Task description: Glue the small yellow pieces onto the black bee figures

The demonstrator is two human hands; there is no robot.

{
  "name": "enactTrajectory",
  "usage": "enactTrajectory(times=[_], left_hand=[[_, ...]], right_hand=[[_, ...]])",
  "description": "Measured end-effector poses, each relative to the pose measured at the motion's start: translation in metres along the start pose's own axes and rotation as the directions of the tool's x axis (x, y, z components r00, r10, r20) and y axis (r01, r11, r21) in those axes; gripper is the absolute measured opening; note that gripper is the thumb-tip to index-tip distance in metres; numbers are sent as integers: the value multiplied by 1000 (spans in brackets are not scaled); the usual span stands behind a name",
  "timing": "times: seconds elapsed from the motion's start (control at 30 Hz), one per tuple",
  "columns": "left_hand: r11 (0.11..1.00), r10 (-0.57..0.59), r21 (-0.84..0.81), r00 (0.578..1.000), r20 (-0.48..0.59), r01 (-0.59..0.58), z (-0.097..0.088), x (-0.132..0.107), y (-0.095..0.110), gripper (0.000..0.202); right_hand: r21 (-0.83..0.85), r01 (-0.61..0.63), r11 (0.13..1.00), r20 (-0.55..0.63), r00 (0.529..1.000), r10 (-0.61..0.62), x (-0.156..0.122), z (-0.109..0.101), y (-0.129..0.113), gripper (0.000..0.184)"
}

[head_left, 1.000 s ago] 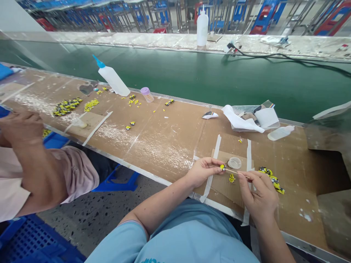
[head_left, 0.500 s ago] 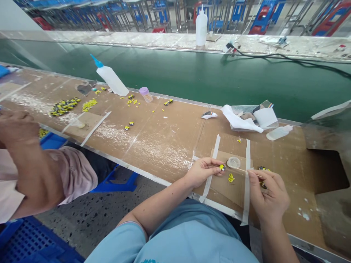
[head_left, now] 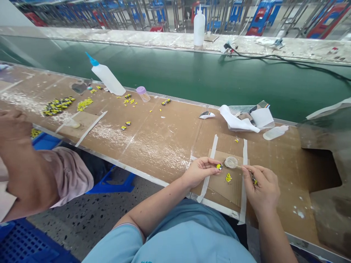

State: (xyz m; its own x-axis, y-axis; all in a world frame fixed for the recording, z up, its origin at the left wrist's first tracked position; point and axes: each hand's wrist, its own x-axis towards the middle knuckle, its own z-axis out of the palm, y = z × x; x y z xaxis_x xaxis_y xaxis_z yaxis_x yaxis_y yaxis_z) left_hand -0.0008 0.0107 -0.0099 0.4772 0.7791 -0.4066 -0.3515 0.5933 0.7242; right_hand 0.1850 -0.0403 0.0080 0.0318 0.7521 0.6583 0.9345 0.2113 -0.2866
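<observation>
My left hand point(head_left: 201, 171) is pinching a tiny yellow-and-black piece point(head_left: 219, 166) in its fingertips, while my right hand point(head_left: 261, 186) grips a thin wooden stick point(head_left: 242, 167) lying crosswise, its tip reaching left over a little clear dish point(head_left: 230, 162), lol.

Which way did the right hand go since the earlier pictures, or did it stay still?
Yes, it moved. Since the picture before, the right hand has slid left, closer to the white tape strip.

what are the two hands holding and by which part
The left hand pinches a small yellow-and-black piece at its fingertips; the right hand grips a thin wooden stick near one end, between thumb and fingers.
</observation>
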Motion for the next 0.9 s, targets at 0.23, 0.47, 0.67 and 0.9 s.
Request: enactTrajectory(times=[0.23, 0.47, 0.67, 0.9], left_hand=[[1000, 1, -31, 1000, -4, -1, 1, 1, -2, 45], [1000, 4, -14, 1000, 4, -4, 0, 1, -2, 44], [1000, 5, 8, 1000, 14, -6, 0, 1, -4, 45], [1000, -1, 6, 1000, 5, 1, -1, 1, -3, 46]], right_hand=[[230, -298, 926, 26, 953, 301, -4, -6, -9, 22], [284, -232, 930, 66, 973, 223, -5, -3, -17, 17], [294, -207, 933, 75, 978, 194, -5, 0, -18, 15], [272, -200, 941, 62, 980, 190, -6, -2, -17, 15]])
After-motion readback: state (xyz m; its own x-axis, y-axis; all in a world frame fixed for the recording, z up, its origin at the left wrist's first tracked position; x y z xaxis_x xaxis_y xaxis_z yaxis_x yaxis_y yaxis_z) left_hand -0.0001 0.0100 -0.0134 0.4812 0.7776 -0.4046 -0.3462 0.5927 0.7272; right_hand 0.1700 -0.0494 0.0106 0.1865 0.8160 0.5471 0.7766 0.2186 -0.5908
